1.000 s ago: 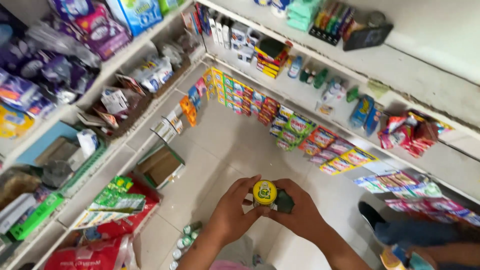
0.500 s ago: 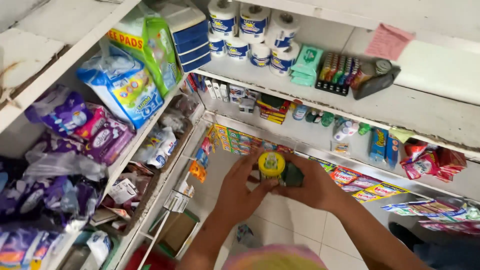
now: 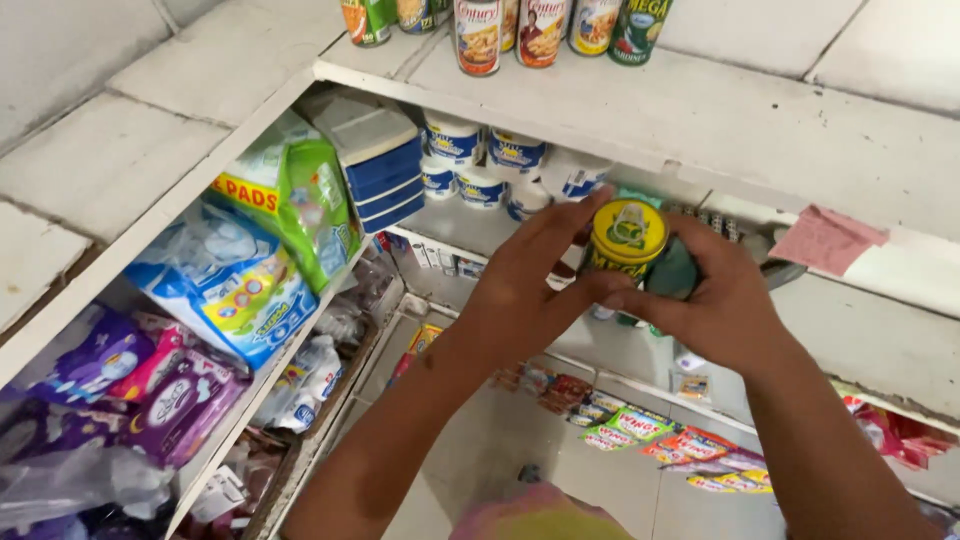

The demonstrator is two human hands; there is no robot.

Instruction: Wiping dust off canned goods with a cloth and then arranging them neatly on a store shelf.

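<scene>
Both of my hands are raised in front of the shelves, holding cans together. My left hand (image 3: 525,290) grips the side of a yellow-lidded green can (image 3: 627,240). A second, darker green can (image 3: 674,270) sits just right of it, and my right hand (image 3: 722,305) wraps around it from below and the right. The cans are held at the level of the middle white shelf (image 3: 700,125). Above, on the top shelf, stands a row of tall tins (image 3: 500,30).
White tubs with blue labels (image 3: 485,165) sit on the shelf behind the cans. Left shelves hold a blue drawer box (image 3: 375,165), green pad packs (image 3: 300,200) and purple packets (image 3: 150,385). A pink paper (image 3: 825,240) lies at right. Snack sachets (image 3: 640,430) hang low.
My hands have lifted the cans higher, from the lower shelves up toward the top shelves. The view has tilted upward with them, and the top row of tins has come into sight.
</scene>
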